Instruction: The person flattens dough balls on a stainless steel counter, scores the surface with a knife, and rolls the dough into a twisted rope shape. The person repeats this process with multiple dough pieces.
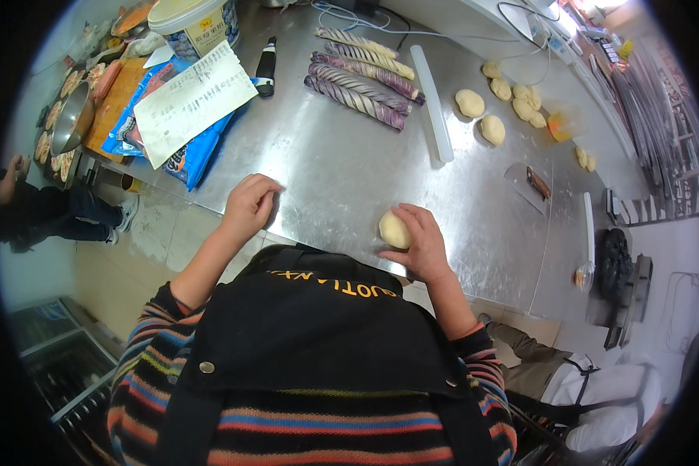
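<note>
My right hand curves around the right side of a pale dough ball near the front edge of the steel table. My left hand rests on the table to the left, its fingers curled, and nothing shows in it. Beyond my hands lie several twisted purple-and-white dough strips, side by side. A white rolling pin lies just right of them. Two dough balls and several smaller dough pieces are farther right.
At the left, a sheet with writing covers part of a blue bag, near a bucket and a metal bowl. A scraper and a whisk lie at the right. One person stands left, another right.
</note>
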The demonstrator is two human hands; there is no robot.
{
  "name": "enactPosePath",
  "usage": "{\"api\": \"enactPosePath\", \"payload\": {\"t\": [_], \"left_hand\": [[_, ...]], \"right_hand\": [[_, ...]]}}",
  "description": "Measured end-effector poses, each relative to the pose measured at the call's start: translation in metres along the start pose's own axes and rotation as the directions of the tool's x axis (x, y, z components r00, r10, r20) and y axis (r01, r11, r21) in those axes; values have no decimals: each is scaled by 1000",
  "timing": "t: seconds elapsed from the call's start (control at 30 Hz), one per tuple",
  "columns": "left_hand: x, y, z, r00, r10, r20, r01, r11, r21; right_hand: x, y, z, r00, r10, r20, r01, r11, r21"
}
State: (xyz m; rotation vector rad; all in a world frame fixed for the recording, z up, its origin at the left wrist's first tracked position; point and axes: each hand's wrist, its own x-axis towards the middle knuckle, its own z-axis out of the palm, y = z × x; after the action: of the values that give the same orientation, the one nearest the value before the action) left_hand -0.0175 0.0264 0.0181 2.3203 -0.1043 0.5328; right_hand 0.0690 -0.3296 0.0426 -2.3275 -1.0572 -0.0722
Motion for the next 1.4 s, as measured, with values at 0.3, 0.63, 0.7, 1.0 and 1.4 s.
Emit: {"api": "enactPosePath", "payload": {"t": [0.3,0.63,0.7,1.0,1.4], "left_hand": [[6,-5,15,995,25,-98,-18,998,67],[7,-1,14,991,92,-101,-81,991,106],[7,-2,14,992,88,-89,-78,991,111],[5,-6,17,996,62,-59,-54,991,122],[4,-7,18,995,76,-71,-63,983,172]], "right_hand": [[40,43,16,986,18,-164,-43,988,-147],[4,11,29,972,49,-229,-74,992,-103],[10,14,25,975,90,-204,-112,989,-100],[32,32,26,952,158,-262,-198,971,-132],[52,-6,31,994,111,-8,-111,992,-54]]}}
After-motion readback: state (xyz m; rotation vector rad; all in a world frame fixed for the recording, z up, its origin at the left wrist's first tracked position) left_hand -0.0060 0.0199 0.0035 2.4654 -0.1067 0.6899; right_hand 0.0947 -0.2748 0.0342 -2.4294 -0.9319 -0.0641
